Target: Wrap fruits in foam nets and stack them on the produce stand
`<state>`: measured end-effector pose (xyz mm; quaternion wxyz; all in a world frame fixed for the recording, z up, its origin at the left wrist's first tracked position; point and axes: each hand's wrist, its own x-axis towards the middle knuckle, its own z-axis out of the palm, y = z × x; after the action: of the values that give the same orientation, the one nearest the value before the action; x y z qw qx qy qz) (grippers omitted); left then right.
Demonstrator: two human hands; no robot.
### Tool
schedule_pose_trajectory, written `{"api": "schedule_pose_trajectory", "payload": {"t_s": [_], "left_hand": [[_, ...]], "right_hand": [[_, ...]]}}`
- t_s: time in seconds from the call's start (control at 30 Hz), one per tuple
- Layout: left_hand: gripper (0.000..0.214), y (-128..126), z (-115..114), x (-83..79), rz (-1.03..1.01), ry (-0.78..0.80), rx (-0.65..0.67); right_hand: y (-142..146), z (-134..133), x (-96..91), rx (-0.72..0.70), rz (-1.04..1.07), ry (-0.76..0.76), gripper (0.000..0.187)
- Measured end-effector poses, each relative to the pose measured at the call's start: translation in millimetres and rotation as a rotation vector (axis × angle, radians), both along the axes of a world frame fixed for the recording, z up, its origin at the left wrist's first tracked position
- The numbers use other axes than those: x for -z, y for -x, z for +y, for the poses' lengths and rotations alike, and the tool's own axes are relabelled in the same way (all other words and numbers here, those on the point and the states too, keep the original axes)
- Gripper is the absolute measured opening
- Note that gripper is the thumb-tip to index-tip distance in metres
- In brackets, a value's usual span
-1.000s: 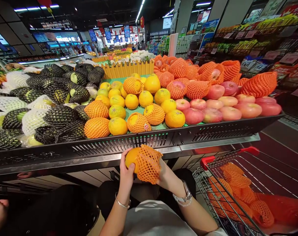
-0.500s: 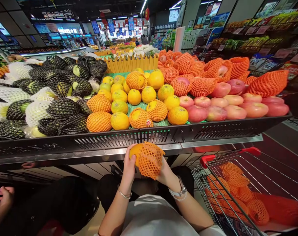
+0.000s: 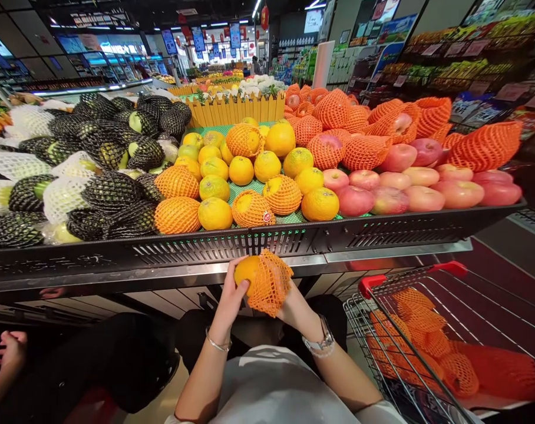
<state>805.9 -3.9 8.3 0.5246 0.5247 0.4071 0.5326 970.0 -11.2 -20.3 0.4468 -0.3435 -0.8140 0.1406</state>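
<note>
My left hand (image 3: 232,291) is closed round an orange (image 3: 246,272), its thumb across the near side. An orange foam net sleeve (image 3: 271,285) covers the right part of the fruit, its loose end hanging open. My right hand (image 3: 289,305) is at the sleeve, with its fingers inside or behind the mesh and mostly hidden. Both hands are just in front of the display's metal edge. Beyond them lie loose oranges (image 3: 215,214), and a few others wear the same kind of net, such as the sleeved orange (image 3: 253,209) with a red sticker.
Apples (image 3: 354,202) fill the right of the black display tray (image 3: 267,242); fruit in black nets (image 3: 115,197) fills the left. A shopping cart (image 3: 409,268) holding orange net sleeves (image 3: 420,318) stands at right. Another person's hand (image 3: 11,350) shows at far left.
The orange and sleeve have tilted slightly and moved up a little between my hands. My left thumb has shifted a little right along the fruit. The view has moved slightly.
</note>
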Motion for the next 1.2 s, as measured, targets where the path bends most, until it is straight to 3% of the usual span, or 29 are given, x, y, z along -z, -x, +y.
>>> {"api": "schedule_pose_trajectory", "payload": {"t_s": [0.07, 0.17, 0.3, 0.4, 0.57, 0.63, 0.77, 0.87, 0.97, 1.1, 1.2], "left_hand": [[0.076, 1.1, 0.0, -2.8, 0.052, -0.032, 0.057], [0.071, 0.7, 1.8, 0.0, 0.082, -0.03, 0.015], [0.056, 2.0, 3.1, 14.1, -0.133, 0.069, -0.039], [0.05, 4.5, 1.5, 21.8, -0.339, 0.217, -0.071], [0.046, 2.5, 1.7, 20.6, -0.458, 0.306, -0.08], [0.047, 0.1, 3.1, 19.0, -0.464, 0.309, -0.097], [0.046, -1.2, 1.7, 20.3, -0.412, 0.278, -0.089], [0.052, 1.6, -3.3, 24.6, -0.331, 0.232, -0.005], [0.063, 1.7, -7.7, 27.4, -0.242, 0.203, 0.063], [0.072, -8.5, -8.1, 23.5, -0.358, 0.314, -0.143], [0.069, -15.4, -5.6, 18.6, -0.476, 0.371, -0.223]], "right_hand": [[-0.3, 0.2, -3.3, 0.008, -0.029, -0.061, 0.069], [-1.0, 0.3, -16.3, -0.014, -0.072, -0.129, 0.063], [-5.3, -2.1, -36.0, -0.072, -0.137, -0.075, 0.038], [-9.9, -7.0, -45.7, 0.053, -0.046, -0.023, 0.013], [-10.6, -12.2, -47.2, 0.266, 0.222, -0.087, 0.009], [-10.0, -12.0, -44.9, 0.266, 0.172, -0.052, 0.019], [-9.7, -9.5, -40.1, 0.14, -0.081, 0.069, 0.074], [-9.6, -7.3, -39.0, 0.054, -0.191, 0.131, 0.098], [-9.7, -5.4, -39.9, -0.016, -0.207, 0.141, 0.101], [-8.3, -4.6, -39.8, -0.04, -0.127, 0.069, 0.093], [-6.9, -5.5, -40.4, 0.053, -0.059, 0.037, 0.076]]}}
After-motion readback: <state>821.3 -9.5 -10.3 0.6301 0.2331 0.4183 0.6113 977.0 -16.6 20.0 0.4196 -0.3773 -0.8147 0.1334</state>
